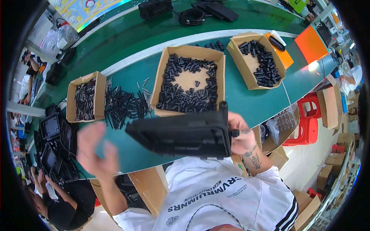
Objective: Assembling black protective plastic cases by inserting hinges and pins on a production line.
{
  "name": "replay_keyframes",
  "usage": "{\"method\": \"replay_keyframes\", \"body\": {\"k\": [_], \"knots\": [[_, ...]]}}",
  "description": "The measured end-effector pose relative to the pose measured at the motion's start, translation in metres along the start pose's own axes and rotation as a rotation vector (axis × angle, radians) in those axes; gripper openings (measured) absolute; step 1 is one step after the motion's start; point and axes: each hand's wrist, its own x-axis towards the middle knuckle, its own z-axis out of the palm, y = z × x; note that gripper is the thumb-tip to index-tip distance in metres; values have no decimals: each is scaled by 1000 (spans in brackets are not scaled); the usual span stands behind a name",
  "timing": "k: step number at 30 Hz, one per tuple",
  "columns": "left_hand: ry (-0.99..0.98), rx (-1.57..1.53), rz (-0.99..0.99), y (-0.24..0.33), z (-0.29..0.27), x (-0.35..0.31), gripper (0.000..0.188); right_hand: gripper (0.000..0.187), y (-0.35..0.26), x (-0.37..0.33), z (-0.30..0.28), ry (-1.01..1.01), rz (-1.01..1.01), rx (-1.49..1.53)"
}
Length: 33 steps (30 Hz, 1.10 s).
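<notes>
My right hand (242, 134) is closed on one end of a black plastic housing (181, 134), a frame-like shell with a recessed inside. It is held tilted above the table's front edge, with a small round knob beside my fingers. My left hand (96, 152) is blurred by motion to the left of the housing, apart from it. Its thumb and fingers stand apart, and nothing shows between them. Beyond it lies a loose pile of thin black pins (125, 106) on the green table (127, 144). Behind the housing stands a cardboard box (191, 79) of short black fittings.
A smaller box (101, 96) of thin pins stands at the left, another box (246, 79) of black fittings at the right. Black housings (50, 154) are heaped at the far left, near another person's arms. Red stools (306, 131) stand right of the table.
</notes>
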Motion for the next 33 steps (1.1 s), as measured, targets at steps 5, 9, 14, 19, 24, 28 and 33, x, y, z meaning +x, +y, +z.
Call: {"method": "replay_keyframes", "body": {"k": [5, 9, 14, 19, 24, 28, 33], "knots": [[-467, 77, 245, 104, 8, -24, 55, 39, 51, -22, -5, 41, 269, 327], [-548, 128, 112, 81, 31, -38, 55, 33, 78, -35, -11, 45, 417, 568], [-635, 82, 186, 53, 49, -61, 69, 24, 89, -42, -20, 80, 525, 505], [-477, -109, 337, 69, 45, -81, 33, 30, 81, -48, -13, -19, 535, 442], [-385, -42, 297, 89, 18, -90, 47, 43, 62, -54, -2, -152, 647, 274], [-673, 28, 19, 68, 17, -71, 79, 29, 52, -46, 1, -350, 768, 31], [-853, -140, -156, 18, 57, -34, 71, 32, 35, -46, -5, -637, 830, -593]]}}
